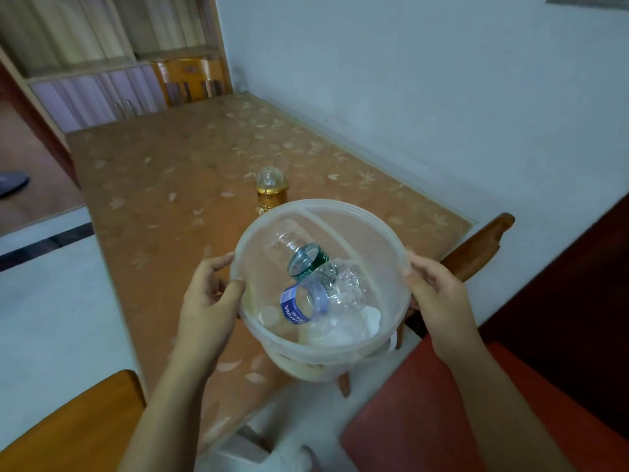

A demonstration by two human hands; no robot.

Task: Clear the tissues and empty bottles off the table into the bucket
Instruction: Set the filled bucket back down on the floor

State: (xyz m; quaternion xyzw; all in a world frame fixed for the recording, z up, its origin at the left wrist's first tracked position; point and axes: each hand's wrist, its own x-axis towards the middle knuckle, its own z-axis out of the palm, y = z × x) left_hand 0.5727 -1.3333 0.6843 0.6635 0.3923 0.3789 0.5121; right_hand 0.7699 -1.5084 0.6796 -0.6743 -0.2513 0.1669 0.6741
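Observation:
I hold a translucent white bucket (381, 229) in the air over the near end of the table (163, 185). My left hand (207, 298) grips its left rim and my right hand (432, 294) grips its right rim. Inside lie two clear plastic bottles, one with a green label (308, 262) and one with a blue label (296, 306). Crumpled white tissues (340, 332) rest at the bottom under them.
An amber bottle-like object with a wire frame (270, 187) stands on the table just beyond the bucket. Wooden chairs sit at the right (476, 253), near left (75, 420) and far end (190, 76). A red cushion (408, 413) lies below. The wall borders the table's right side.

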